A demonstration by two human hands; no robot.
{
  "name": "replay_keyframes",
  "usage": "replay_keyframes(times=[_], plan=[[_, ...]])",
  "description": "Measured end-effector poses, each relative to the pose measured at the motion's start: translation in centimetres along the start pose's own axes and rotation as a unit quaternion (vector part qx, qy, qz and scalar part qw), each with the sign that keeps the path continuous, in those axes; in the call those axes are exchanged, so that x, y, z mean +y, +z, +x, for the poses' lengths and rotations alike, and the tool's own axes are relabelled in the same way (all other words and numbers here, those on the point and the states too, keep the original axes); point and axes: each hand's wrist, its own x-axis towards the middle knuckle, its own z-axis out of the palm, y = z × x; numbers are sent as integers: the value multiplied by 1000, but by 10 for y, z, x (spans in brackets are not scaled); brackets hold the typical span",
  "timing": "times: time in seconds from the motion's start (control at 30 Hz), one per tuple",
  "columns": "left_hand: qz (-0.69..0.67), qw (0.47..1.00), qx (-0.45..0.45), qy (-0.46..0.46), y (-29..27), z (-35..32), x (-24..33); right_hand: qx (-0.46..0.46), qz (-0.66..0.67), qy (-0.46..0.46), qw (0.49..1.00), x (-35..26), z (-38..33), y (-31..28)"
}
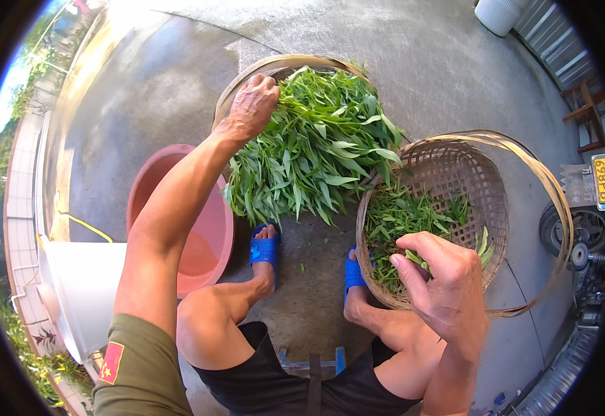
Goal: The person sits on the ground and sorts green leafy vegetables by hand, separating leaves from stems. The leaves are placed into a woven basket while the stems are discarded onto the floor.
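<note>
A tall heap of leafy greens (316, 139) with long pointed leaves, like water spinach, fills and overhangs a round woven basket (229, 93) in front of me. My left hand (252, 104) is closed at the heap's left edge, against the greens; its fingertips are hidden. To the right, a deeper woven basket (479, 187) with a hoop handle (559, 208) holds a smaller layer of picked greens (406, 215). Above its near side, my right hand (448, 281) pinches a small sprig of greens (417, 261), with leaves showing on both sides of the hand.
A pink basin (209, 256) stands left of the heap, beside a white bucket (84, 291). My feet in blue slippers (264, 248) rest on the concrete floor. A motorbike wheel (583, 229), a wooden stool (586, 114) and a white ribbed tub (500, 15) are at right.
</note>
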Motion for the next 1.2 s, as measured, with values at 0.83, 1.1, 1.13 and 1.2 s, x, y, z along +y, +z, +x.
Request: replay_keyframes(times=[0.83, 1.1, 1.13, 1.2], plan=[[-193, 952, 123, -202, -68, -54, 47, -24, -25, -12, 999, 5, -10, 7], [-404, 826, 102, -380, -93, -89, 57, -11, -12, 4, 1000, 2, -7, 13], [-442, 799, 110, -393, -95, -96, 55, -9, -8, -2, 1000, 2, -4, 17], [-571, 690, 61, -440, -118, -97, 75, 3, -14, -2, 1000, 8, -3, 21]])
